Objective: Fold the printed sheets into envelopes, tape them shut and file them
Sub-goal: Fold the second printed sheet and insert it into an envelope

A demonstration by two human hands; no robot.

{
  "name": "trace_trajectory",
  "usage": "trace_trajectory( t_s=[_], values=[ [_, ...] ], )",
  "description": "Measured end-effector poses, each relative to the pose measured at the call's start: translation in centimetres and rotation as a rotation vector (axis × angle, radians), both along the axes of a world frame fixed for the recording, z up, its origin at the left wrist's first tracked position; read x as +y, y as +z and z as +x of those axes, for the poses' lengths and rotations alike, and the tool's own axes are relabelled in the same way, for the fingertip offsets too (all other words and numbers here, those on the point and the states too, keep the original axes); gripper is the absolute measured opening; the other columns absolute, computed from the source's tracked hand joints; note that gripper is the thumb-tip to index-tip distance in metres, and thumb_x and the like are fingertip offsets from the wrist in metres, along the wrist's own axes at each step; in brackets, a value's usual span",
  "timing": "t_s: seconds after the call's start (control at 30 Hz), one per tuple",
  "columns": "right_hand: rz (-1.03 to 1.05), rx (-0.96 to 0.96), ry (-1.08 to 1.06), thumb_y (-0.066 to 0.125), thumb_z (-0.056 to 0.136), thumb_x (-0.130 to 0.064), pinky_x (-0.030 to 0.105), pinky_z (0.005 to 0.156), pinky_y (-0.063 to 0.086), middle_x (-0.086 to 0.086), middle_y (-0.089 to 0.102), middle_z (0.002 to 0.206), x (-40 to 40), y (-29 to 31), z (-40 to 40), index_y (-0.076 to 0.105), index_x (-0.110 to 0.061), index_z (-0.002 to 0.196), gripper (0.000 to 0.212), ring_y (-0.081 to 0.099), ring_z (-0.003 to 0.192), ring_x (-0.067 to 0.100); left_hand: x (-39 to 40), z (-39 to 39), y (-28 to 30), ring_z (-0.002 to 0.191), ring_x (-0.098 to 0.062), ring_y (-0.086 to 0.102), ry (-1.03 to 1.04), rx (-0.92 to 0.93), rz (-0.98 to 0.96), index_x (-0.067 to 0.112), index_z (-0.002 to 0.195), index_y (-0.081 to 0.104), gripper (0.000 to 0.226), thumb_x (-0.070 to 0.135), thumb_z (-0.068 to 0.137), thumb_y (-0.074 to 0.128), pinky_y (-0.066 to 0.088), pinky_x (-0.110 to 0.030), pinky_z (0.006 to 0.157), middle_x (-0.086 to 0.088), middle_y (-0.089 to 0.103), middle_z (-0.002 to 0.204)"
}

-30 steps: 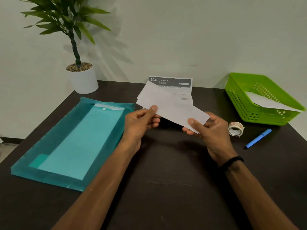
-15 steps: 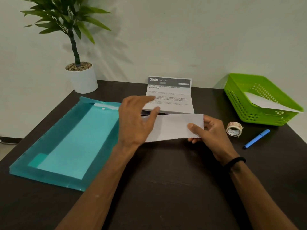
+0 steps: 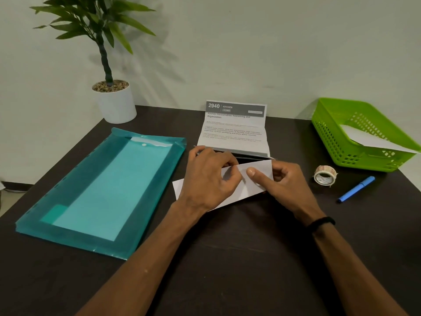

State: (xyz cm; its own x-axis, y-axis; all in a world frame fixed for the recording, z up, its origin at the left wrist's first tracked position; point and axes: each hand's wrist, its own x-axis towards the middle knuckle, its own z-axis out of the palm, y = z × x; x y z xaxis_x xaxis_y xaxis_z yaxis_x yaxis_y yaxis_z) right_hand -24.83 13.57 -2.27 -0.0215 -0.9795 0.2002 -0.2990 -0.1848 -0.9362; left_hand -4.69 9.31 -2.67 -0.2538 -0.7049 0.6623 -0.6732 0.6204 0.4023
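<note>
A folded white sheet lies tilted on the dark table in front of me. My left hand presses down on its left half, fingers curled over the upper edge. My right hand grips its right end, thumb flat on top. Behind it a printed sheet headed "2940 KITCHEN" stands partly folded, its top leaning on the wall. A roll of tape and a blue pen lie to the right. A teal plastic file folder lies flat at the left.
A green plastic basket with a white paper in it sits at the back right corner. A potted plant in a white pot stands at the back left. The dark table spreads toward me; its right edge runs close to the basket.
The folded sheet came down from the air to the table and now lies tilted. My left hand moved over it and presses on its left half; the right thumb slid inward.
</note>
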Motion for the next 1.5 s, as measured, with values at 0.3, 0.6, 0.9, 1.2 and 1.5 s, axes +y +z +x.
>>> trace_trajectory(
  t_s=[0.3,0.6,0.9,1.2,1.5],
  values=[
    [-0.069,-0.036,-0.087,0.081,0.09,-0.023,0.024,0.073,0.06,-0.005,0.08,0.1,-0.3,-0.1,-0.5,0.08,-0.015,0.105,0.016,0.077,0.093,0.013,0.4,0.0,0.4,0.078,-0.007,0.062,-0.07,0.005,0.051,0.024,0.093,0.078,0.012,0.033,0.088,0.072,0.053,-0.033,0.089,0.01,0.074,0.083],
    [-0.019,-0.133,-0.205,0.077,0.093,-0.018,0.026,0.065,0.059,-0.001,0.079,0.094,-0.8,-0.6,-0.6,0.078,-0.015,0.097,0.005,0.075,0.085,0.017,0.0,0.9,0.8,0.075,-0.005,0.066,-0.065,0.047,0.211,0.024,0.096,0.08,0.019,0.035,0.089,0.066,0.062,-0.027,0.079,0.012,0.074,0.085],
    [0.064,-0.217,-0.379,0.062,0.102,-0.015,0.035,0.072,0.056,0.001,0.079,0.089,-1.2,-0.6,-1.8,0.076,-0.014,0.094,0.016,0.073,0.08,0.016,-1.7,3.1,0.9,0.065,-0.005,0.064,0.036,0.136,0.231,0.025,0.082,0.078,0.011,0.024,0.083,0.067,0.059,-0.03,0.066,0.015,0.069,0.069],
    [-0.043,0.372,-0.378,0.061,0.103,-0.031,0.03,0.073,0.051,-0.01,0.071,0.092,-0.7,-0.8,-1.3,0.072,-0.024,0.101,0.013,0.066,0.088,0.014,-4.4,7.1,-0.2,0.113,-0.022,0.059,0.624,0.161,0.27,0.025,0.111,0.075,0.021,0.034,0.097,0.062,0.05,-0.045,0.102,-0.005,0.07,0.121],
    [-0.463,0.705,-0.41,0.078,0.091,-0.021,0.031,0.083,0.047,0.007,0.067,0.108,-0.4,-1.1,1.0,0.072,-0.009,0.112,0.025,0.06,0.099,0.025,-4.5,7.9,-1.7,0.143,-0.03,0.037,0.636,0.079,0.476,0.025,0.148,0.048,0.048,0.027,0.102,0.061,0.028,-0.045,0.119,-0.012,0.041,0.156]
  ],
)
